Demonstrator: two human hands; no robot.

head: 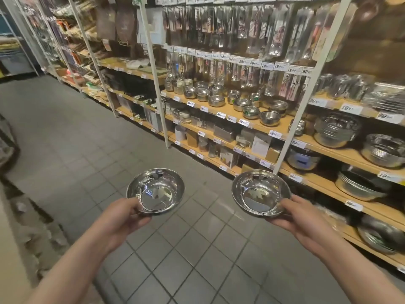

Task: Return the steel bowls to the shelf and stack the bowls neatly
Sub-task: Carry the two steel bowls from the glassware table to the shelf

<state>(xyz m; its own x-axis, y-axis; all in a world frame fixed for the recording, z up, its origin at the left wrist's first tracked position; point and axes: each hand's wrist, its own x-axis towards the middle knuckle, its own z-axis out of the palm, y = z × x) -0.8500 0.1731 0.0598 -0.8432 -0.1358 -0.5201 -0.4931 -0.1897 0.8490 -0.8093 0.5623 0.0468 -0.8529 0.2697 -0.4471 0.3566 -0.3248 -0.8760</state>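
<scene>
Both hands gripping rims — L hand [122, 218] w/ left steel bowl [156, 190], R hand [300, 218] w/ right steel bowl [260, 193].

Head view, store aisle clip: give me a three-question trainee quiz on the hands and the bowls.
1. True or false: the left hand and the right hand each hold one steel bowl.
2. Which side of the view is the wooden shelving with the stacked steel bowls on? A) left B) right C) behind the hands
3. Fill in: the left bowl and the right bowl are held with the open side facing ____, over the tiled floor.

Key
1. True: each hand pinches its bowl at the near rim.
2. B
3. up
</scene>
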